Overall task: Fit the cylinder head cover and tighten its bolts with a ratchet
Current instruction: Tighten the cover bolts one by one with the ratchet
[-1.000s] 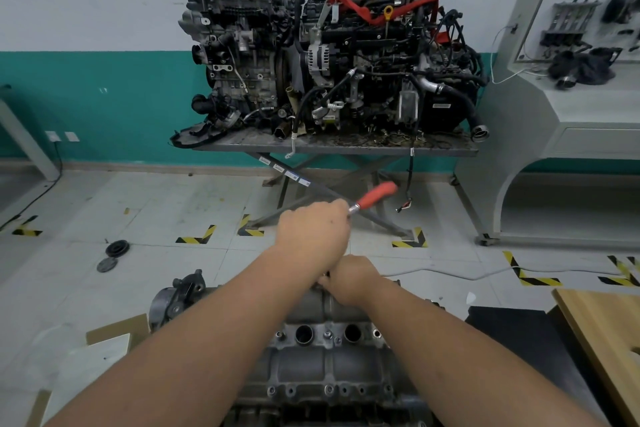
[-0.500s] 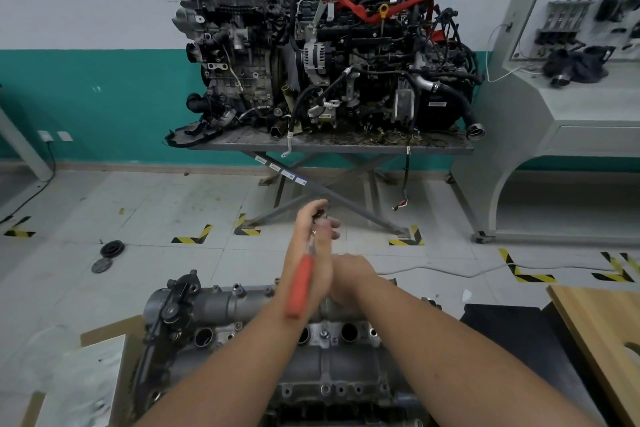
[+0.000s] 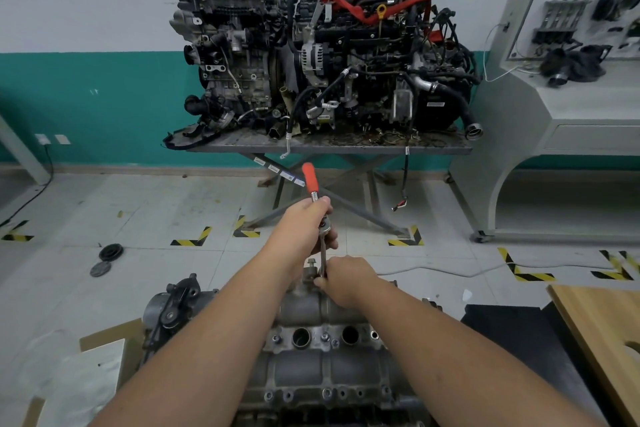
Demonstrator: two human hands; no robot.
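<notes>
Tightening is the step in hand: the cover [image 3: 322,315] sits on the engine below the arms. The left hand [image 3: 304,229] wraps its fingers round the ratchet [image 3: 317,204], handle pointing away, while the right hand [image 3: 346,279] pinches the extension at a far-edge bolt [image 3: 312,263]. Next likely comes a steady swing, socket kept square.

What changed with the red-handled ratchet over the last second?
The red-handled steel ratchet swung: handle pointing right a second ago, then down toward the person, now up and away. The left hand kept its grip on it throughout. The right hand stayed steadying the ratchet's extension shaft at the far edge of the grey metal cylinder head cover, which did not shift.
</notes>
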